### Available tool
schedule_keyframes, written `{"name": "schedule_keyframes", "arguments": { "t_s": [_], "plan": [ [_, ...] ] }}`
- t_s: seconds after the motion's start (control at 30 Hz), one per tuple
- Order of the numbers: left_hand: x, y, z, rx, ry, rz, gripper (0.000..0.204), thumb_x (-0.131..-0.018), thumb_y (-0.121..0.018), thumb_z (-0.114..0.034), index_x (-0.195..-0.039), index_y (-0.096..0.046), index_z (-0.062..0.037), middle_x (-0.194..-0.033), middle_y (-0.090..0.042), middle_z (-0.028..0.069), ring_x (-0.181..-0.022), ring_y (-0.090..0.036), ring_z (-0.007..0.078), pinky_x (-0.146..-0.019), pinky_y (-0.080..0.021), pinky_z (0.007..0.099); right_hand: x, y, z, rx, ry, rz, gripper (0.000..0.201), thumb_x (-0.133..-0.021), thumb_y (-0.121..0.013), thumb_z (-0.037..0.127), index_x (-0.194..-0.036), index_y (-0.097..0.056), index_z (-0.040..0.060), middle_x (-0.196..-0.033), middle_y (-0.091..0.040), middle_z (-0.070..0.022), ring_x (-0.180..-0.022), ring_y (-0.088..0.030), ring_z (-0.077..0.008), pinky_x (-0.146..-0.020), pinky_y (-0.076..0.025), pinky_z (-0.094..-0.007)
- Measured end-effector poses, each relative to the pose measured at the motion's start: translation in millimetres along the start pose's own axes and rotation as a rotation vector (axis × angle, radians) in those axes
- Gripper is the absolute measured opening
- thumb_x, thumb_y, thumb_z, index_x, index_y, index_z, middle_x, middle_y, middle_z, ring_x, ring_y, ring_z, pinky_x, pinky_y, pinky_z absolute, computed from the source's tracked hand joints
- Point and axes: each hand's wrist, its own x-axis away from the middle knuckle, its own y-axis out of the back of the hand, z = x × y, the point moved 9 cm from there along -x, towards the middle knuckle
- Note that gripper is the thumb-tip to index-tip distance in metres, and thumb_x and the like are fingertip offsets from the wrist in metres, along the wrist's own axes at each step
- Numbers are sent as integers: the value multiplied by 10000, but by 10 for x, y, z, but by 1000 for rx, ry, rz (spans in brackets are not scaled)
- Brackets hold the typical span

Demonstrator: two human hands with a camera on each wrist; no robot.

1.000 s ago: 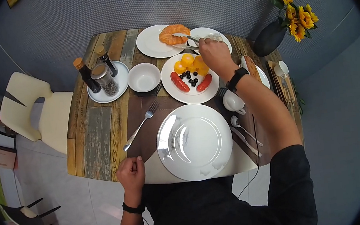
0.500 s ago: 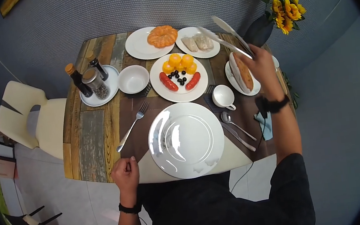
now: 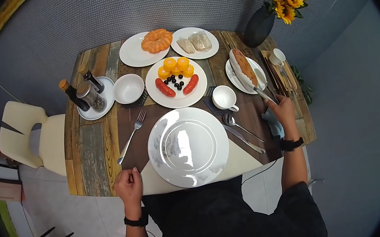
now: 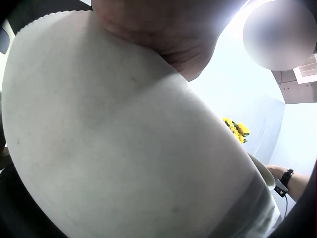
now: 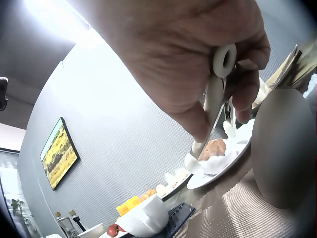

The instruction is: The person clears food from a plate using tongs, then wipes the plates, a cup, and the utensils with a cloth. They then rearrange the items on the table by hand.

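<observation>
My right hand (image 3: 283, 111) grips a pair of metal tongs (image 3: 265, 94) at the table's right side. The tong tips reach the near end of a long browned bread loaf (image 3: 244, 66), which lies in a white wrapper on a white plate (image 3: 232, 80). In the right wrist view, the tongs (image 5: 214, 101) come down beside the bread (image 5: 214, 148). My left hand (image 3: 128, 187) rests at the front table edge, its fingers loosely curled around nothing. Close to it lie a fork (image 3: 132, 137) and the large white plate (image 3: 188, 146).
Beyond the large plate stands a plate (image 3: 153, 99) of sausages, yellow pieces and black olives. A cup (image 3: 224, 97), spoon (image 3: 230, 120) and knife (image 3: 243, 139) lie near my right arm. A bowl (image 3: 129, 89), shaker tray (image 3: 91, 115) and dark vase (image 3: 259, 27) stand farther out.
My right hand has moved with the tongs from the ring-shaped bread at the back, out to the right, then down and nearer to the long loaf. The left hand stays at the edge.
</observation>
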Motion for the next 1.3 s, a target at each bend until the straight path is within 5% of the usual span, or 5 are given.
{"name": "schedule_keyframes", "arguments": {
  "t_s": [0.33,0.67,0.97,1.13,1.3],
  "plan": [
    [3,8,15,0,-5,2,210,-848,-740,-84,-699,-612,-11,-601,-523,94,-517,-489,228,-501,-380,368,90,8,376,172,59,-61,428,-810,-781,391,-1005,-756,12,-790,-692,-261,-802,-681,-457,-703,-533,-515],
    [-18,67,-37,36,-13,-12,212,-850,-743,-76,-702,-607,-10,-589,-502,95,-514,-480,226,-497,-372,366,-20,167,501,37,86,-99,504,-813,-804,351,-1079,-730,-71,-792,-705,-260,-742,-724,-370,-677,-538,-430],
    [-28,75,-36,51,-22,-15,224,-846,-751,-81,-695,-601,-12,-584,-496,97,-510,-475,236,-495,-366,376,-327,-169,2552,-143,460,129,470,-828,-760,428,-996,-763,-12,-681,-672,-190,-633,-678,-334,-638,-526,-423],
    [-22,81,9,55,-2,-38,232,-852,-748,-82,-691,-595,-13,-579,-486,95,-503,-465,233,-492,-363,373,-485,-1049,3417,70,427,273,445,-823,-760,444,-902,-765,6,-866,-731,-212,-849,-723,-360,-764,-570,-464],
    [-25,87,41,66,24,-42,232,-857,-745,-81,-693,-595,-15,-574,-474,89,-498,-454,224,-489,-355,368,-502,-1616,3776,-10,331,256,423,-814,-780,410,-926,-754,3,-913,-743,-210,-885,-726,-367,-790,-572,-460]
  ]
}}
